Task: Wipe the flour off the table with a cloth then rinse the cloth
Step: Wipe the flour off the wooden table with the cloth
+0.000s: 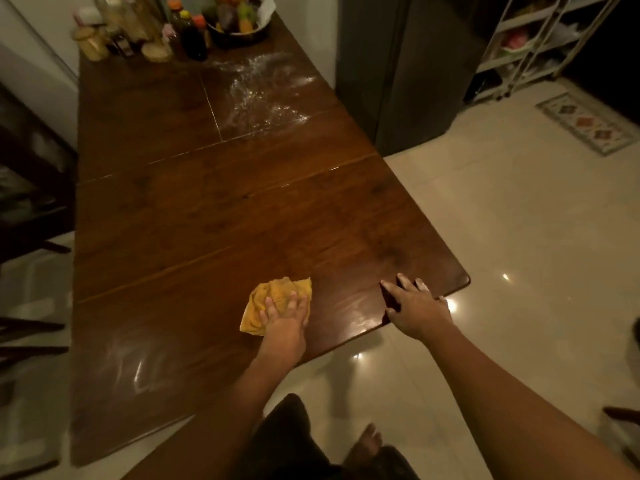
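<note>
Left grip pressed palm-down on the yellow cloth, fingers spread and curled over its crumpled top, clamping it flat against the tabletop. Cloth bunched, near the tabletop's near edge, well short of the flour. Right grip just beside the cloth toward the tabletop's near right corner, fingers apart and flat on the wood, holding nothing; white dust on the fingertips.

Tabletop dark brown wood, seams running across it. Faint pale smears and glare on the surface between the cloth and the right grip, and again on the opposite side of the cloth along the near edge. Flour scattered in a white patch well beyond the cloth, toward the far end of the tabletop, some caught in a seam. Past the flour, at the far end: a cluster of bottles and jars and a bowl of fruit, touching or nearly so.

Off the tabletop, on the flour's side: dark fridge, white wire rack, patterned mat on pale glossy floor tiles. Bare foot on the floor below the cloth.
</note>
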The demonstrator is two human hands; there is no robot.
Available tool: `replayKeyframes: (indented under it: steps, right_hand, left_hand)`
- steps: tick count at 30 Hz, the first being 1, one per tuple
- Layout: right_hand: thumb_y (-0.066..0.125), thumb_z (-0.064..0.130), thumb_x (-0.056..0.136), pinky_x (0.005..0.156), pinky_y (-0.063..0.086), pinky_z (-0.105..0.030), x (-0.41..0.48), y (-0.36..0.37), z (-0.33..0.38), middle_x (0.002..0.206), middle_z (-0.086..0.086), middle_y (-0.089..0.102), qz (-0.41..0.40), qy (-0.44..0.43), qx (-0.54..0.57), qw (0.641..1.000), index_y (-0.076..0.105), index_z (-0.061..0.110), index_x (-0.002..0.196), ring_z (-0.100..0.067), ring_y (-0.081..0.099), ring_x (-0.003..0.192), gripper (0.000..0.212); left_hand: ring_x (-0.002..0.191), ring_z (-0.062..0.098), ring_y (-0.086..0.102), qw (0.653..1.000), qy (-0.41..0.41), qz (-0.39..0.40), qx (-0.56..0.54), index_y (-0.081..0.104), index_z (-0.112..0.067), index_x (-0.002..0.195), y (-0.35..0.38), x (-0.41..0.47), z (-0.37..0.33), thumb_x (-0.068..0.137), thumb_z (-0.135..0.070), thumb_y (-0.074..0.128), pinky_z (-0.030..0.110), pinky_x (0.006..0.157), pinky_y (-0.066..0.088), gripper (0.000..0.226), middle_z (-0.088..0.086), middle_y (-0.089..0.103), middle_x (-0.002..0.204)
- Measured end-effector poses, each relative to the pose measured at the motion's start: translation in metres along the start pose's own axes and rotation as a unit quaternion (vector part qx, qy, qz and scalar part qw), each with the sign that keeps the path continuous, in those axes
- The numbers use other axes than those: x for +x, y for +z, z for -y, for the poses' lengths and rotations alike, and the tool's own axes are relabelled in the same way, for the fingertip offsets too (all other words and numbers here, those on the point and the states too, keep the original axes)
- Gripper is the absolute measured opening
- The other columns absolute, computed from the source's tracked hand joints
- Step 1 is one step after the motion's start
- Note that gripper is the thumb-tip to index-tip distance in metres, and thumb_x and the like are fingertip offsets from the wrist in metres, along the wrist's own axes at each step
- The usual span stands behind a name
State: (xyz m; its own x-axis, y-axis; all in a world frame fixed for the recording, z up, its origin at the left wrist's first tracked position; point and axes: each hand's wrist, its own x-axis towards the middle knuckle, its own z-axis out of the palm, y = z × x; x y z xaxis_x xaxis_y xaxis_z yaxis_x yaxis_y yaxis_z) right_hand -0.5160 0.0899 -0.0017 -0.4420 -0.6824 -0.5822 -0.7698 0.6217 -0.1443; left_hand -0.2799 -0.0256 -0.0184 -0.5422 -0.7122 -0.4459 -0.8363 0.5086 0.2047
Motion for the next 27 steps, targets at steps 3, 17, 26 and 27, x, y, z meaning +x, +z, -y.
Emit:
replayKeyframes:
  steps: [3, 17, 26, 27]
  right_hand:
    - [0.042, 0.049, 0.1, 0.117, 0.018, -0.061, 0.018, -0.015, -0.019, 0.168, 0.012, 0.001, 0.004, -0.037, -0.02, 0.999, 0.01, 0.051, 0.153, -0.022, 0.003, 0.154, 0.062]
    - [0.039, 0.067, 0.094, 0.117, 0.007, -0.063, 0.131, -0.096, -0.042, 0.165, 0.02, -0.014, 0.052, -0.174, -0.163, 0.97, -0.008, 0.065, 0.145, -0.017, -0.007, 0.154, 0.069]
    - [0.052, 0.042, 0.097, 0.116, 0.004, -0.067, 0.218, -0.167, -0.029, 0.167, 0.013, -0.003, 0.078, -0.158, -0.1, 0.979, 0.017, 0.043, 0.156, -0.018, -0.003, 0.155, 0.069]
    - [0.052, 0.04, 0.097, 0.116, 0.004, -0.067, 0.224, -0.171, -0.024, 0.168, 0.012, -0.002, 0.081, -0.171, -0.095, 0.977, 0.018, 0.043, 0.156, -0.017, -0.003, 0.155, 0.068]
  left_hand:
    - [0.141, 0.051, -0.008, 1.0, 0.013, -0.001, 0.007, 0.008, -0.027, 0.153, -0.003, 0.012, -0.021, 0.103, -0.025, 0.027, 0.058, 0.115, -0.002, 0.053, -0.001, 0.003, 0.161]
    - [0.145, 0.04, -0.009, 0.999, -0.018, -0.026, -0.035, 0.015, -0.039, 0.151, -0.051, 0.159, -0.057, 0.101, -0.017, 0.032, 0.057, 0.114, -0.006, 0.057, -0.013, 0.008, 0.16]
    - [0.144, 0.042, -0.011, 0.998, -0.027, 0.004, -0.064, 0.019, -0.037, 0.15, -0.096, 0.257, -0.096, 0.103, -0.019, 0.029, 0.057, 0.113, -0.008, 0.052, -0.011, 0.007, 0.16]
    - [0.144, 0.042, -0.011, 0.997, -0.033, 0.0, -0.067, 0.02, -0.037, 0.15, -0.098, 0.264, -0.098, 0.103, -0.02, 0.028, 0.057, 0.113, -0.008, 0.051, -0.011, 0.008, 0.16]
